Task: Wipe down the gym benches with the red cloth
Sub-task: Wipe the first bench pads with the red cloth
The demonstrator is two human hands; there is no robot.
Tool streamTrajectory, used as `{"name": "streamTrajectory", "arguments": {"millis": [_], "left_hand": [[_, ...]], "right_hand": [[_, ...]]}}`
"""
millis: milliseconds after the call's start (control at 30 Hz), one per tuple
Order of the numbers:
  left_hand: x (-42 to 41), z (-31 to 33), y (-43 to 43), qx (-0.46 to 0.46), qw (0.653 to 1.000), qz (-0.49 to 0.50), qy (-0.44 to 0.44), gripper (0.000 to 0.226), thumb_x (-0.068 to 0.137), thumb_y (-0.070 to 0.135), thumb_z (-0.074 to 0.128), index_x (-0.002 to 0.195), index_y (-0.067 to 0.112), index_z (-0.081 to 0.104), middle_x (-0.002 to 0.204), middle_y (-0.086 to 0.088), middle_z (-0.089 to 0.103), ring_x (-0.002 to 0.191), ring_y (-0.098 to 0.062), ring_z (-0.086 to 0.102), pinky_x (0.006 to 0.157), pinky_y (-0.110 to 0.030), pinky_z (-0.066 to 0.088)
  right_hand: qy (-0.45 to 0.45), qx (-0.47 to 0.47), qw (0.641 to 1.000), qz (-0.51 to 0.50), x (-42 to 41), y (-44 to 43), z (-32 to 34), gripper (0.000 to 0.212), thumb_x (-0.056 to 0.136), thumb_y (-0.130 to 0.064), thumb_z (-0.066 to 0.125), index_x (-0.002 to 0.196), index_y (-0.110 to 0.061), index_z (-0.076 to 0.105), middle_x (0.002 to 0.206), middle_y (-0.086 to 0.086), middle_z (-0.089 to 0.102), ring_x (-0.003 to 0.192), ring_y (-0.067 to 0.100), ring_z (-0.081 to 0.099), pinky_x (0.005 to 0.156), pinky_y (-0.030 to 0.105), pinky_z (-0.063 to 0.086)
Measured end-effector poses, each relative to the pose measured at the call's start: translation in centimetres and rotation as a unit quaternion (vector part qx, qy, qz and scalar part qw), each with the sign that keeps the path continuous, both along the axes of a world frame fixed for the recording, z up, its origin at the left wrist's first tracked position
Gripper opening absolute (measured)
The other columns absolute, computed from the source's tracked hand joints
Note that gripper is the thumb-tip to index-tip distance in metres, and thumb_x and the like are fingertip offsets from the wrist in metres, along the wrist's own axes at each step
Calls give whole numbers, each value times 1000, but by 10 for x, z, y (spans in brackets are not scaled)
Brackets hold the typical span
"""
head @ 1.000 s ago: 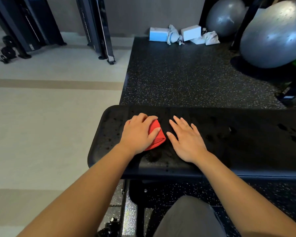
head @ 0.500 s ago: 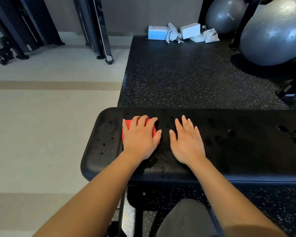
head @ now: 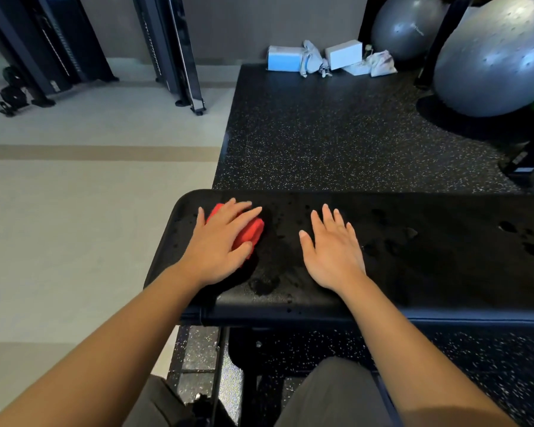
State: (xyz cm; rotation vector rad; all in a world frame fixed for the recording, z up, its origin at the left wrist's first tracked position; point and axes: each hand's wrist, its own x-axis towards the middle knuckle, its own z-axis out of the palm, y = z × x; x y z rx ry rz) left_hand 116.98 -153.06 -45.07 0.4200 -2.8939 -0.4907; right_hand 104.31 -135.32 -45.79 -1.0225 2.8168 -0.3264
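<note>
A black padded gym bench (head: 429, 272) runs across the view, its left end in front of me, its top dotted with wet spots. My left hand (head: 219, 241) presses flat on the folded red cloth (head: 252, 234) near that left end; the cloth shows on both sides of my fingers. My right hand (head: 333, 254) lies flat on the pad, fingers spread, holding nothing, a hand's width right of the cloth.
Beyond the bench lies black speckled rubber flooring (head: 336, 134), with pale floor (head: 74, 226) to the left. Two grey exercise balls (head: 494, 60) sit at the back right. White and blue boxes with rags (head: 321, 58) lie by the wall. Dark machine frames (head: 179, 50) stand back left.
My left hand has slid the red cloth leftward toward the bench's end and turned its fingers to the right. The gap to my right hand has widened. The camera has shifted slightly.
</note>
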Motion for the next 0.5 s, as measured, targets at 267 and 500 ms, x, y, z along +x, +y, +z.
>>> {"name": "streamTrajectory", "arguments": {"millis": [267,500], "left_hand": [[-25,-6,1,-60,997,45,-27,61,82,58,27,139,40,40,147,4,40,141,-28,22,111,-45,29],[22,-1,2,-106,990,65,-61,60,94,54,38,148,41,17,160,4,9,147,-27,3,113,-58,12]], "right_hand": [[-6,17,1000,-2,2,1,4,59,101,-43,18,152,-15,9,160,6,-4,147,21,-8,119,39,-1],[-10,64,996,66,9,9,5,65,101,-47,16,152,-13,-2,160,4,-12,146,18,-12,118,43,-4]]}}
